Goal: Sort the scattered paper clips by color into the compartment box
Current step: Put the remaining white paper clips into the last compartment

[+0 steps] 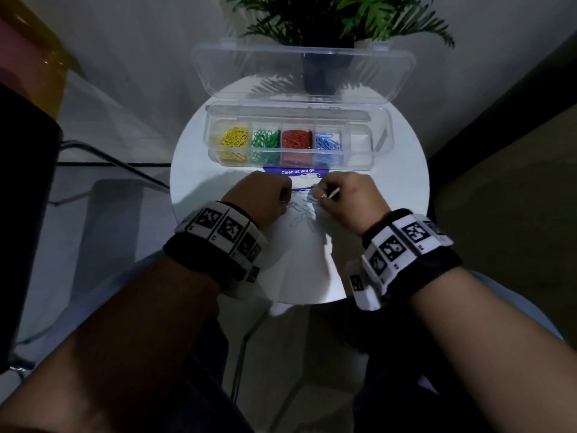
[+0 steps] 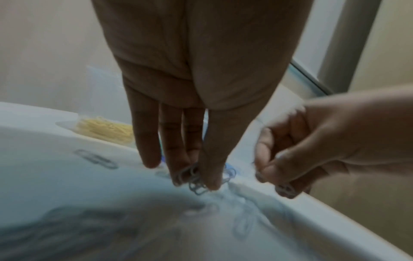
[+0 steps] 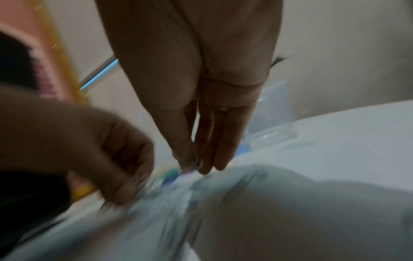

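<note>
- Sitting at the left end of the open compartment box [image 1: 382,132] are the yellow clips [image 1: 234,138], with green clips [image 1: 266,139], red clips [image 1: 297,139] and blue clips [image 1: 327,142] filling the next cells in turn; the rightmost cell is showing only white, and its contents cannot be told
- Hovering over the near part of the round white table [image 1: 406,170] is the left hand [image 1: 260,198], its thumb and fingers pinching a small bunch of pale clips [image 2: 194,180], as the left wrist view is showing
- Lying scattered on the table between the two hands are the white clips [image 1: 301,214], hard to pick out against the top
- Working just right of that scatter is the right hand [image 1: 346,201], fingertips pressed together and pinching a pale clip [image 3: 197,163]
- Peeking out between box and hands is a blue label [image 1: 298,172] reading "Clean as you go"
- Standing behind the raised clear lid [image 1: 218,67] is a potted plant [image 1: 331,23]
</note>
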### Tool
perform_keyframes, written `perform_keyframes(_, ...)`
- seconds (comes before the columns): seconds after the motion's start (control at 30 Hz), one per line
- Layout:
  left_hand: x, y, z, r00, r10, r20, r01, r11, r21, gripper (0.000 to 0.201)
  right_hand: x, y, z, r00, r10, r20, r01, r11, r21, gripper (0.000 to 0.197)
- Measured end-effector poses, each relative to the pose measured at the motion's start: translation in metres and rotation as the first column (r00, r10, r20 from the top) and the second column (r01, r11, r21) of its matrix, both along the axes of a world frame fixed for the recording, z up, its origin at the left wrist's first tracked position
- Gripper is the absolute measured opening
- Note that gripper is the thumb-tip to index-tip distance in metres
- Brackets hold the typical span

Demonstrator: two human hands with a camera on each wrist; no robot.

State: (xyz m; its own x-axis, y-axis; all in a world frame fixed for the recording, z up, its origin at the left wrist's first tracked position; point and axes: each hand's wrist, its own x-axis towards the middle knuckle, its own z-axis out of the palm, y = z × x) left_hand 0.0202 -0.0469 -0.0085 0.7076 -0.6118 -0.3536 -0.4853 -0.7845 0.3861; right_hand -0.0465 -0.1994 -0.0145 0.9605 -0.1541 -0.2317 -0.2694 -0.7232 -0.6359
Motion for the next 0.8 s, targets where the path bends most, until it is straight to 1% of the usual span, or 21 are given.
perform_keyframes(0.03, 0.001, 0.000, 0.002, 1.000, 0.021, -0.009, -0.021, 0.999, -0.039, 0.010, 0.000, -0.007, 0.003, 0.998, -0.048, 0.033, 0.046, 0.998, 0.048, 0.025)
perform_keyframes(0.1, 0.002, -0.002, 0.004, 0.998, 0.049, -0.029, -0.052, 0.992, -0.118, 0.010, 0.003, -0.024, 0.011, 0.980, -0.165, 0.107, 0.148, 0.977, 0.155, 0.026)
perform_keyframes(0.2, 0.003, -0.007, 0.003, 0.997, 0.066, -0.045, -0.073, 0.981, -0.179, 0.010, 0.012, -0.049, 0.023, 0.919, -0.344, 0.195, 0.275, 0.911, 0.308, 0.034)
perform_keyframes(0.27, 0.003, -0.012, 0.001, 0.996, 0.072, -0.060, -0.083, 0.976, -0.203, 0.010, 0.020, -0.061, 0.028, 0.877, -0.406, 0.257, 0.307, 0.885, 0.351, 0.032)
perform_keyframes(0.33, 0.002, -0.016, -0.001, 0.994, 0.076, -0.074, -0.091, 0.969, -0.230, 0.010, 0.027, -0.070, 0.029, 0.844, -0.438, 0.311, 0.333, 0.880, 0.338, 0.023)
perform_keyframes(0.4, 0.001, -0.021, -0.001, 0.994, 0.086, -0.068, -0.101, 0.960, -0.263, 0.010, 0.034, -0.075, 0.027, 0.832, -0.443, 0.333, 0.352, 0.887, 0.300, 0.017)
perform_keyframes(0.5, -0.001, -0.033, -0.002, 0.987, 0.139, -0.082, -0.159, 0.922, -0.354, 0.010, 0.038, -0.076, 0.019, 0.865, -0.405, 0.296, 0.345, 0.908, 0.236, 0.011)
perform_keyframes(0.6, -0.002, -0.052, 0.002, 0.976, 0.182, -0.120, -0.217, 0.872, -0.440, 0.008, 0.032, -0.077, 0.019, 0.884, -0.375, 0.278, 0.318, 0.920, 0.230, 0.012)
perform_keyframes(0.73, 0.003, -0.073, 0.016, 0.970, 0.222, -0.101, -0.241, 0.812, -0.531, 0.013, 0.018, -0.085, 0.022, 0.851, -0.432, 0.300, 0.371, 0.897, 0.240, 0.014)
perform_keyframes(0.8, 0.007, -0.083, 0.024, 0.967, 0.247, -0.068, -0.240, 0.783, -0.574, 0.009, 0.011, -0.090, 0.022, 0.836, -0.464, 0.292, 0.402, 0.881, 0.250, 0.014)
